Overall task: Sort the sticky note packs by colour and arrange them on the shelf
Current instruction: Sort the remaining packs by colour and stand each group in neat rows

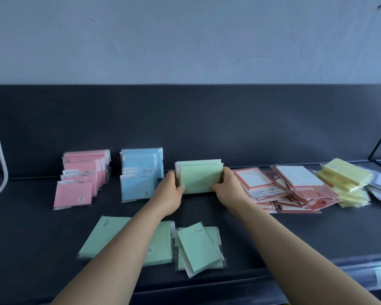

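Both hands clamp an upright stack of green sticky note packs: the left hand curls round its left edge, the right hand round its right, likely squaring it into a row. Beyond the left hand stand blue packs and pink packs; loose green packs lie nearer, under the forearms, on the dark shelf.
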A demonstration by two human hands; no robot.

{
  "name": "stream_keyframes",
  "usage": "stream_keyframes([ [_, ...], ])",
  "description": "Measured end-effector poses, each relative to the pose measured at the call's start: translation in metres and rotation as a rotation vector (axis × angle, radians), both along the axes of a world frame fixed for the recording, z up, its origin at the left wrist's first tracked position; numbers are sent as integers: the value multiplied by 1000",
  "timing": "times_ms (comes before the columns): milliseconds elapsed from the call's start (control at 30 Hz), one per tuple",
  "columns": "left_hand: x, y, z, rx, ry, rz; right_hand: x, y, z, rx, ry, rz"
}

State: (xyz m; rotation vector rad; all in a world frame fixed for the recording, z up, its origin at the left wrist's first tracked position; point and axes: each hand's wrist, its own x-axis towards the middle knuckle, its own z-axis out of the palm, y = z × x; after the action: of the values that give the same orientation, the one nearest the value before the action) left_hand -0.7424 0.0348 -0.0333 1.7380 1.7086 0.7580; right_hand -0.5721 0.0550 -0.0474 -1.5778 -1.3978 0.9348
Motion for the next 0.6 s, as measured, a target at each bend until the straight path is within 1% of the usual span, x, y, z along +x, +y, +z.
stream_keyframes([
  [100, 4, 18, 1, 10, -145, 121, -7, 14, 7, -14, 56, -26],
  [167, 10, 30, 3, 14, -201, 189, -10, 23, 12, -12, 87, -38],
  [233, 16, 39, 5, 20, -187, 233, -12, 31, 14, -7, 107, -54],
  [367, 21, 54, -2, 21, -96, 275, -15, 38, 9, 15, 87, -38],
  [467, 19, 59, -7, 34, -109, 273, -12, 40, 3, 54, 72, -12],
  [600, 15, 57, -11, 38, -161, 218, -6, 40, -1, 71, 59, 25],
])
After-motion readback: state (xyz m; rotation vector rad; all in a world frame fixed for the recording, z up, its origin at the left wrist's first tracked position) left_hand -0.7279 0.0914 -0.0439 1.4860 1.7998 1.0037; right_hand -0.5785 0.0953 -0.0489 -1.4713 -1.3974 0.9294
